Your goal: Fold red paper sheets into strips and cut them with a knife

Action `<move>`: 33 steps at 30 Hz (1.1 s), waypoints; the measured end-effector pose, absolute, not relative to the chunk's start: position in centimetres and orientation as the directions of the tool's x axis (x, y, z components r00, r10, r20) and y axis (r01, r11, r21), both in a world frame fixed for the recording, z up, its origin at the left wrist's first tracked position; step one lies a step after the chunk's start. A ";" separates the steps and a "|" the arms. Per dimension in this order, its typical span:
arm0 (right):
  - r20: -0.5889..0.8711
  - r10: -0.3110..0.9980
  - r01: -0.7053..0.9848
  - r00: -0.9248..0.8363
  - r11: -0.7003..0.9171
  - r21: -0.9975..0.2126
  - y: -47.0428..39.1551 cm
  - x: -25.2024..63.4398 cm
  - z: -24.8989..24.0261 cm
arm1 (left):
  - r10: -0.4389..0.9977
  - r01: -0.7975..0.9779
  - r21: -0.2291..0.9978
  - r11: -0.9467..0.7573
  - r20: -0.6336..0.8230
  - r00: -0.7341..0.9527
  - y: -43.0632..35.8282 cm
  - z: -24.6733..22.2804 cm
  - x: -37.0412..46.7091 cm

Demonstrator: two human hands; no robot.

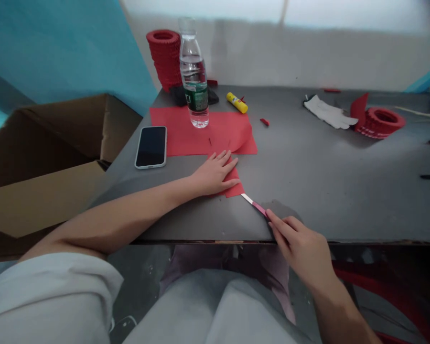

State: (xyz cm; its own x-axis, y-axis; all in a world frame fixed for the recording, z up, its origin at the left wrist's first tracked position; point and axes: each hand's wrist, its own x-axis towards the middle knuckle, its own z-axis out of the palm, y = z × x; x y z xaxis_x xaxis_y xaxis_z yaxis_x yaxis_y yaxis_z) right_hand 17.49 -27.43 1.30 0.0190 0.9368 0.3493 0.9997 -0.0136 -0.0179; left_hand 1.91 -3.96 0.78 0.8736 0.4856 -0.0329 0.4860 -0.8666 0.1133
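My left hand (pixel 217 174) lies flat with its fingers spread on a small piece of red paper (pixel 234 189), near the front of the grey table. Closed around the handle of a craft knife (pixel 259 208) with a pinkish body is my right hand (pixel 301 239). The knife's pale blade points up and left, its tip at the lower right corner of the paper. Behind my left hand a larger red sheet (pixel 179 138) lies flat, its right end curled up. A clear water bottle (pixel 195 76) stands on that sheet.
A phone (pixel 151 147) lies at the sheet's left end. Behind are a yellow glue stick (pixel 237 102) and a tall red ringed paper stack (pixel 164 59). On the right are a white glove (pixel 327 112) and a shorter red ring stack (pixel 383 122). A cardboard box (pixel 46 191) stands left of the table.
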 end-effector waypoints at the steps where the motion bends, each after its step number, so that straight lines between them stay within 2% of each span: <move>1: 0.353 0.935 1.000 0.007 -0.007 -0.001 -27.5 17.6 1.3 | 0.482 0.483 0.135 -0.865 -0.043 0.875 -3.9 0.6 1.9; 7: 0.299 0.953 0.998 -0.058 0.047 0.042 -27.7 18.2 1.1 | 0.483 0.479 0.205 -0.854 -0.033 0.875 -4.0 0.9 1.8; 12: 0.324 0.942 0.995 -0.088 0.068 0.073 -27.5 18.6 1.0 | 0.487 0.488 0.202 -0.849 -0.059 0.872 -4.1 0.9 1.9; 22: 0.308 0.951 0.999 -0.027 0.032 -0.013 -27.5 18.7 0.9 | 0.474 0.478 0.211 -0.853 -0.072 0.878 -3.9 0.9 1.8; 33: 0.279 0.960 0.998 -0.036 0.050 -0.046 -27.7 19.1 1.1 | 0.473 0.481 0.196 -0.855 -0.085 0.877 -4.0 1.1 1.8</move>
State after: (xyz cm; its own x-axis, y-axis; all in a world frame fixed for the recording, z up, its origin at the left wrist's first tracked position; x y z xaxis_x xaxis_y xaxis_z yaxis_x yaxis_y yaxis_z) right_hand 19.05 -27.66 1.07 -0.0355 0.9597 0.2787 0.9977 0.0502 -0.0459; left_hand 1.82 -4.00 1.09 0.8767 0.4735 -0.0851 0.4806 -0.8548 0.1959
